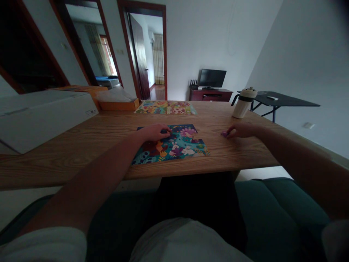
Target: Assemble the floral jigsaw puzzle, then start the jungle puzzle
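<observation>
Purple jigsaw piece [224, 134], light stiff card best pinched by its edges, lay on the worktop [81, 163] at the curled fingers [229, 133] of the right hand [242, 130], grip unclear; the left hand [154, 133] rested open on the part-built puzzle [180, 149].

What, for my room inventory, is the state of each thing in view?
Left hand: resting on the jigsaw puzzle.
Right hand: fingertips at the purple puzzle piece.
Purple puzzle piece: on the table, apart from the jigsaw puzzle.
Jigsaw puzzle: flat, partly assembled, with a gap at its upper right.
Picture board: lying flat beyond the jigsaw puzzle.
White flask: upright, lid on.
Monitor: screen dark.
Wooden door: open.
</observation>
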Action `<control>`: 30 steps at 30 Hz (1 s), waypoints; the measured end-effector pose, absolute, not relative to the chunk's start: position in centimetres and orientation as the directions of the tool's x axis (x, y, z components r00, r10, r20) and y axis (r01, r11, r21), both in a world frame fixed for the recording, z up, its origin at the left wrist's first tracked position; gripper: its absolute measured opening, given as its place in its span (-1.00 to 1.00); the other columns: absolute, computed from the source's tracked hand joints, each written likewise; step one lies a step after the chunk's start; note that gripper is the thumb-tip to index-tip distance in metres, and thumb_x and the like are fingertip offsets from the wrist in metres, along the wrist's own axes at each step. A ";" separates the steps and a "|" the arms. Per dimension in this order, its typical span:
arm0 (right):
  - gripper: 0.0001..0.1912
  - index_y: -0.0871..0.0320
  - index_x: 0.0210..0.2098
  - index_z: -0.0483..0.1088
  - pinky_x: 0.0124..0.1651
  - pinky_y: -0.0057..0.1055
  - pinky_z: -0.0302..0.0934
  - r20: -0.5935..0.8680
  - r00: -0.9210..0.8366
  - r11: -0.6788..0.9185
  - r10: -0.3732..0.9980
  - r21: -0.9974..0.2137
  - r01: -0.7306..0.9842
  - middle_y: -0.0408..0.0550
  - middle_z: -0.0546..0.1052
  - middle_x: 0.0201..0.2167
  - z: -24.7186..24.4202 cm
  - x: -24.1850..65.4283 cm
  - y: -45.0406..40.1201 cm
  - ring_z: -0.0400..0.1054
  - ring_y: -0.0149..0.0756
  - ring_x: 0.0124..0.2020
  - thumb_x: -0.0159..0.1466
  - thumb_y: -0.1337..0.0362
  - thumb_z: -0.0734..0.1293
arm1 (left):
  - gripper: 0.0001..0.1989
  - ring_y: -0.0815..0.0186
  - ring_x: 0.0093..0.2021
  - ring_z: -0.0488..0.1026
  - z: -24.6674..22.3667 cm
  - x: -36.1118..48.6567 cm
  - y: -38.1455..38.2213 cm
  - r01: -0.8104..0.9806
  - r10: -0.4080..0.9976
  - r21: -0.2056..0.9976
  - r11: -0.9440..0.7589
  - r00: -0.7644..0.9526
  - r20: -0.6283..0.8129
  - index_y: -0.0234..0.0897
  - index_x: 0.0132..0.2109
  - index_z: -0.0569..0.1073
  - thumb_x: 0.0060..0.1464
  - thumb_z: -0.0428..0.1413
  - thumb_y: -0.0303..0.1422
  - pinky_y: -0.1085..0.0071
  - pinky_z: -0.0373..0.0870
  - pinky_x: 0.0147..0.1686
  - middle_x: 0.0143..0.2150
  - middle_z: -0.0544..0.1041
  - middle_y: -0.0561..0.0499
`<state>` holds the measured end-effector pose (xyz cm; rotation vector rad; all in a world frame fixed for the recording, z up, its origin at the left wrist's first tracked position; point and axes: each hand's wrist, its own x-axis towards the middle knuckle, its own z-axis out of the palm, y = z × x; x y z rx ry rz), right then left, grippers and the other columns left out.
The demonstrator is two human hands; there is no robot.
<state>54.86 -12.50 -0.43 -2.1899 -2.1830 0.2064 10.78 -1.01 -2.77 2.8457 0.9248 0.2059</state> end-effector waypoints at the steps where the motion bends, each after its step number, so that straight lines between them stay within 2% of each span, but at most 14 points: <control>1: -0.68 0.02 -0.23 0.69 0.06 -0.01 0.38 -0.110 -0.004 -0.010 0.994 -0.132 0.991 0.08 0.68 -0.22 -0.5 54.6 -12.5 0.54 0.15 -0.07 0.16 -0.04 0.50 | -0.54 0.13 0.15 0.50 -2.8 10.8 -1.0 0.570 0.590 0.178 -0.802 0.803 0.085 -0.24 0.16 0.56 0.32 0.02 -0.09 0.28 0.33 0.20 0.18 0.58 -0.14; 3: -0.59 0.06 -0.15 0.68 0.06 -0.03 0.38 -0.154 -0.018 -0.004 0.988 -0.141 0.990 0.11 0.68 -0.17 -0.5 53.9 -12.4 0.55 0.12 -0.07 0.18 -0.08 0.47 | -0.54 0.13 0.14 0.50 -2.8 10.7 -0.9 0.569 0.588 0.178 -0.803 0.805 0.080 -0.24 0.16 0.56 0.32 0.02 -0.09 0.28 0.33 0.20 0.18 0.58 -0.14; 8: -0.56 0.07 0.02 0.62 0.08 -0.15 0.38 -0.036 -0.207 0.195 0.978 -0.209 0.958 0.05 0.66 -0.03 -0.6 49.9 -11.5 0.55 -0.01 -0.06 0.20 0.03 0.48 | -0.58 0.16 0.15 0.49 -2.9 10.7 -0.8 0.571 0.590 0.183 -0.800 0.804 0.069 -0.17 0.15 0.56 0.32 0.04 -0.10 0.28 0.33 0.21 0.19 0.58 -0.08; 13: -0.58 0.00 0.04 0.62 0.09 -0.19 0.38 -0.049 -0.343 0.322 0.938 -0.244 0.915 -0.02 0.67 -0.03 -1.2 45.6 -9.8 0.56 -0.05 -0.06 0.20 0.09 0.48 | -0.58 0.15 0.16 0.49 -2.7 10.7 -1.2 0.572 0.591 0.183 -0.799 0.804 0.066 -0.20 0.16 0.56 0.32 0.03 -0.12 0.28 0.32 0.22 0.20 0.58 -0.10; 18: -0.59 -0.01 0.06 0.62 0.19 -0.18 0.33 -0.045 -0.400 0.383 0.915 -0.212 0.899 -0.01 0.63 0.08 -2.1 44.6 -8.5 0.51 -0.01 0.07 0.23 0.11 0.46 | -0.55 0.15 0.16 0.49 -2.4 10.7 -1.4 0.577 0.595 0.181 -0.797 0.802 0.062 -0.21 0.17 0.55 0.32 0.03 -0.10 0.29 0.32 0.22 0.20 0.57 -0.10; 25: -0.47 0.06 0.10 0.61 0.26 -0.14 0.27 -0.016 -0.434 0.421 0.901 -0.207 0.883 0.11 0.55 0.18 -2.5 44.5 -8.1 0.46 0.06 0.16 0.25 -0.08 0.45 | -0.56 0.13 0.16 0.49 -2.8 10.8 -1.0 0.568 0.589 0.199 -0.798 0.806 0.062 -0.21 0.16 0.57 0.30 0.04 -0.11 0.28 0.32 0.22 0.19 0.59 -0.10; 30: -0.40 0.01 0.09 0.62 0.21 -0.14 0.31 -0.064 -0.450 0.423 0.891 -0.245 0.872 0.09 0.60 0.10 -2.4 43.8 -8.1 0.50 0.07 0.09 0.24 -0.23 0.42 | -0.55 0.11 0.17 0.49 -2.8 10.8 -1.0 0.561 0.582 0.203 -0.803 0.811 0.059 -0.24 0.16 0.57 0.30 0.05 -0.12 0.26 0.31 0.22 0.20 0.58 -0.13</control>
